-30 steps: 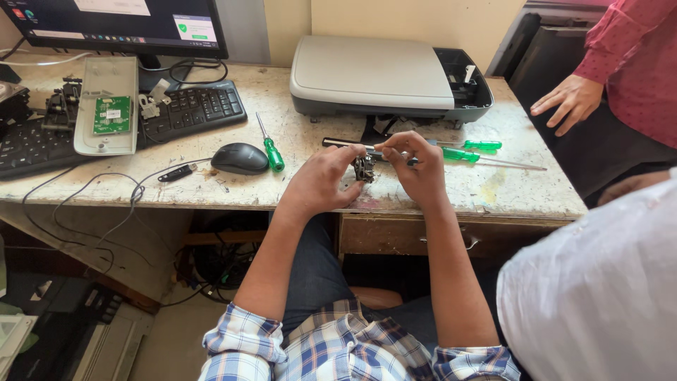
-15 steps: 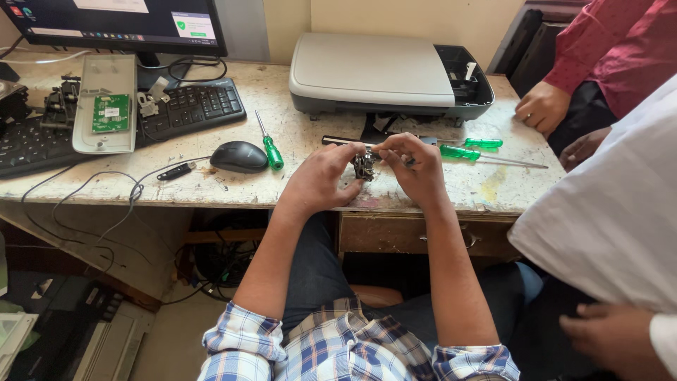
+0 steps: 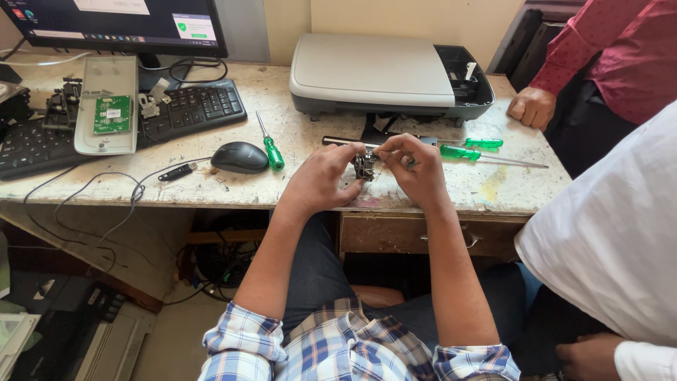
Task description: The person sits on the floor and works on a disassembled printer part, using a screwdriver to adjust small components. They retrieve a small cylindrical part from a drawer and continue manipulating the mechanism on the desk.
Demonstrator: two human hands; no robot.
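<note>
Three green-handled screwdrivers lie on the counter: one beside the one mouse, two by the one printer. Both the left hand and the right hand pinch one small dark metal part just above the counter's front edge, fingers curled tight. Its shape is mostly hidden.

Both forearms reach forward, left hand and right hand meeting (fingers pinched)

Worn desk against a cream wall.
</note>
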